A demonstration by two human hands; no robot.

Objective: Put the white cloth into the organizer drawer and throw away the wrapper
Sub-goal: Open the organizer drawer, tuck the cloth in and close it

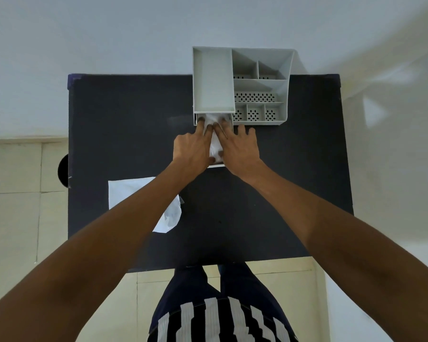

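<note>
Just above the frame's centre, both hands press down on the white cloth [215, 144], which lies in the pulled-out drawer [216, 165] of the grey organizer [286, 95]. The left hand [192, 150] and right hand [239, 150] lie flat with fingers spread, pushing the cloth rather than pinching it. The fingertips [201, 123] reach under the organizer's front edge. The wrapper [131, 193] lies flat on the black table [269, 193], lower left of centre, partly under the left forearm.
</note>
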